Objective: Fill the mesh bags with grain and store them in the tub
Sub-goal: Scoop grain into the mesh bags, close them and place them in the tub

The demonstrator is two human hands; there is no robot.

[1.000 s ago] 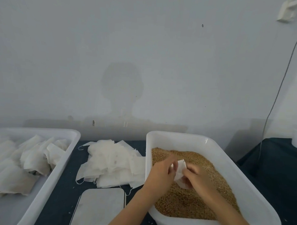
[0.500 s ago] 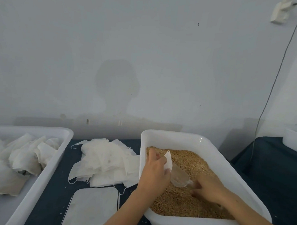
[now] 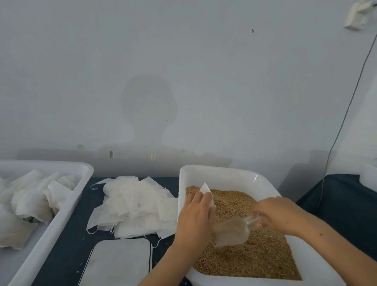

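I count two white tubs on the dark counter [image 3: 71, 235]. The right tub [image 3: 222, 176] holds loose grain [image 3: 253, 260]; the left tub [image 3: 56, 221] holds filled bags [image 3: 29, 200], too overlapped to count. One heap of empty mesh bags [image 3: 133, 205] lies between them. My left hand [image 3: 196, 219] pinches one mesh bag [image 3: 207, 192] over the grain, its corner pointing up and away. My right hand [image 3: 277, 213] has its grip around the handle of one clear scoop [image 3: 231, 232], long axis running from the right hand down-left, mouth toward my left wrist.
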